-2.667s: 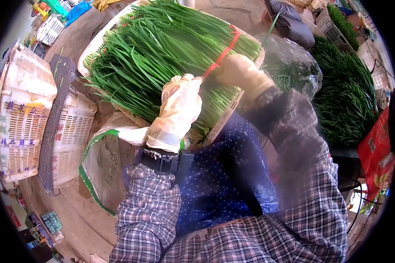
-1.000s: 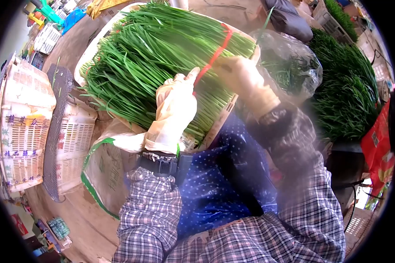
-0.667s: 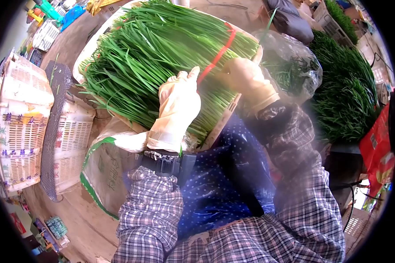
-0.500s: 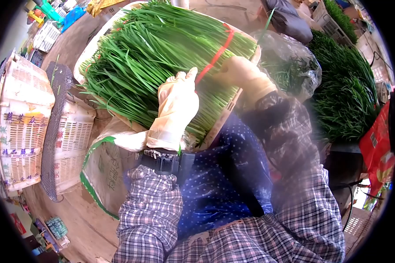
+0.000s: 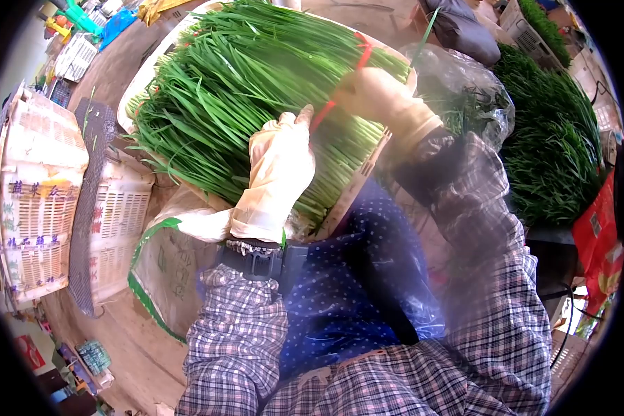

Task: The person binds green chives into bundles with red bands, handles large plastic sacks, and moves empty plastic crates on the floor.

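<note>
A thick mass of green garlic chives (image 5: 236,90) with pale stems fills a white crate (image 5: 378,152) in front of me. A red ribbon (image 5: 362,52) runs across the chives. My left hand (image 5: 279,163), in a cream glove, rests on the chives with its fingers curled in where the lower end of the ribbon meets it. My right hand (image 5: 378,93), also gloved, is closed over the ribbon's middle, a little above the stems. Its fingertips are hidden and hazy.
White plastic baskets (image 5: 45,194) stand at the left, beside a white sack (image 5: 166,270) with a green edge. To the right lie a clear plastic bag (image 5: 464,90), more dark green chives (image 5: 551,145) and a red bag (image 5: 596,236). A blue dotted apron (image 5: 367,277) covers my lap.
My right hand has moved up and slightly away from the chives, and now covers the ribbon's middle. My left hand stays almost where it was.
</note>
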A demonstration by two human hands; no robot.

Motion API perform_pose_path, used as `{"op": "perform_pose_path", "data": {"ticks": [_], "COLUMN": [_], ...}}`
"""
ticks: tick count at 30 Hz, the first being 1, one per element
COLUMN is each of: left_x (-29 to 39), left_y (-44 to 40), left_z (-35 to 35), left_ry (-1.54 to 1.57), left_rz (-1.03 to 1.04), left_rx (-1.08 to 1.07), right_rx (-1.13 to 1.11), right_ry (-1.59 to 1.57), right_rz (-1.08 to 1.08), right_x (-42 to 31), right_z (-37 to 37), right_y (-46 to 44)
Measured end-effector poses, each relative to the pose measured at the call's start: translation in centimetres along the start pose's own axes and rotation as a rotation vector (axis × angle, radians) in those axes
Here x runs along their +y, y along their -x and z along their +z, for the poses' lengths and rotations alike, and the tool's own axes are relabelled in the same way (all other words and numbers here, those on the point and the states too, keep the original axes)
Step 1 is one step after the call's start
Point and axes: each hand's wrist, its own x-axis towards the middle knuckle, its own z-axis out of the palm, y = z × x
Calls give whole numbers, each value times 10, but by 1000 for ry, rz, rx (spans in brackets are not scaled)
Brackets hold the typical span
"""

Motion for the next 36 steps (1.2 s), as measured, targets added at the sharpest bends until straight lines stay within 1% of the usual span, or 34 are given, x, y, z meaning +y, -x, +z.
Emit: {"op": "perform_pose_path", "data": {"ticks": [1, 4, 8, 9, 11, 12, 13, 14, 15, 18, 19, 21, 22, 23, 25, 27, 28, 30, 32, 34, 36], "left_x": [0, -1, -1, -1, -2, -3, -3, -3, -2, -3, -3, -3, -4, -4, -3, -1, -1, 0, 2, 2, 1], "left_y": [0, -1, 1, 1, 1, 1, 1, 1, 1, 4, 4, 4, 4, 4, 4, 3, 3, 4, 1, 2, 2], "left_z": [1, 4, 2, 1, 1, 2, 1, 0, -2, -5, -5, -5, -5, -6, -10, -9, -9, -7, -7, -6, -4], "left_ry": [4, -15, -27, -35, -25, -8, 9, 16, 23, 78, 100, 109, 115, 109, 99, 96, 91, 63, 37, 2, -34], "left_rz": [11, -30, 26, 32, 30, 22, 14, 8, 3, -14, -17, -31, -39, -40, -43, -46, -51, -46, -38, -17, -10], "left_rx": [24, -19, 46, 42, 27, 14, 1, -11, -22, -22, -18, -30, -37, -51, -80, -84, -85, -92, -87, -74, -61], "right_rx": [1, -76, -38, -60, -142, -183, -178, -137, -96, -147, -87, -349, -364, -461, -663, -385, -383, -33, 122, 257, 238], "right_ry": [-38, 61, 201, 70, -180, -306, -417, -464, -511, -690, -753, -697, -727, -448, 132, 595, 655, 205, 42, 16, -10], "right_rz": [19, 17, 57, 43, 100, 129, 103, 54, 6, 198, 281, 252, 381, 358, 244, 472, 415, 169, 49, 68, 120], "right_x": [-4, -15, -23, -15, 10, 10, 10, 13, -11, -15, -27, 14, 8, 43, 113, 90, 79, 48, 13, -7, -10], "right_z": [2, 18, 22, 20, 25, 23, 22, 18, -3, -28, -41, -52, -63, -58, -47, -41, -45, -39, -28, -7, 6], "right_y": [-4, -17, -24, -24, -23, -19, -14, -1, 22, 48, 73, 102, 126, 148, 192, 210, 201, 167, 133, 99, 77]}}
